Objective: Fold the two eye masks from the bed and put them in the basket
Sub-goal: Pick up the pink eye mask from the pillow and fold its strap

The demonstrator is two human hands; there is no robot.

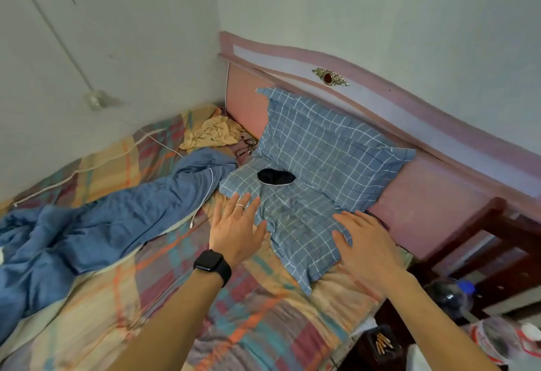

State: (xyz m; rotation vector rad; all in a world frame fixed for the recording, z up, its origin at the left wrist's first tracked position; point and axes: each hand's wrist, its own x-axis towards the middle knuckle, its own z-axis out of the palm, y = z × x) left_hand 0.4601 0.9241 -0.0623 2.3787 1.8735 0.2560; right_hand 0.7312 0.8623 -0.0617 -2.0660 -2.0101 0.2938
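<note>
A black eye mask [275, 177] lies flat on the far end of the lower blue checked pillow [295, 224], just in front of the upright pillow [328, 142]. I can see only this one mask; no basket is in view. My left hand [237, 228], with a ring and a black watch on the wrist, hovers open over the pillow's left edge, a short way below the mask. My right hand [364, 242] is spread open over the pillow's right side. Neither hand holds anything.
A crumpled blue blanket [102, 224] with a white cable lies on the left of the plaid sheet [263, 326]. Yellow cloth [209, 133] sits in the corner. A pink headboard [380, 92] runs behind. A dark wooden chair [491, 247] and a plastic bottle [450, 297] stand at right.
</note>
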